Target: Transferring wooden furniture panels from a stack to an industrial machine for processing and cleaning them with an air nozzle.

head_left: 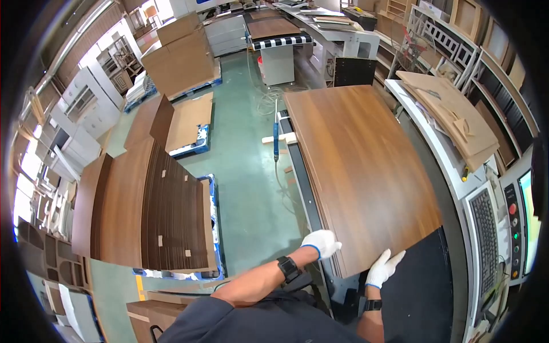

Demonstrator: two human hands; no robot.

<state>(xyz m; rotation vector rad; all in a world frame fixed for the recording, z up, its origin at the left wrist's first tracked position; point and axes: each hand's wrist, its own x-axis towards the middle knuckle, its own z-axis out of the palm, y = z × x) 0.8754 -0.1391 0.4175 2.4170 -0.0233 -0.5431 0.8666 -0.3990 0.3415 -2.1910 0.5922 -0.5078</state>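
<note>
A short stack of brown wood-grain panels [366, 171] lies on a black-topped machine bed [417, 286] in front of me. My left hand [323, 244], in a white glove, is at the stack's left edge near the close corner. Its fingers are curled against the panel edge, partly hidden. My right hand [385, 268], gloved too, rests at the near edge of the top panel with fingers stretched and thumb apart. Several panel edges show along the left side of the stack.
At left, a tall stack of brown panels [120, 206] stands on a blue pallet [214, 228]. A blue air gun [275, 140] hangs beside the bed. On the right are a keyboard [485, 234], a control panel with buttons [513, 228] and loose boards [449, 114].
</note>
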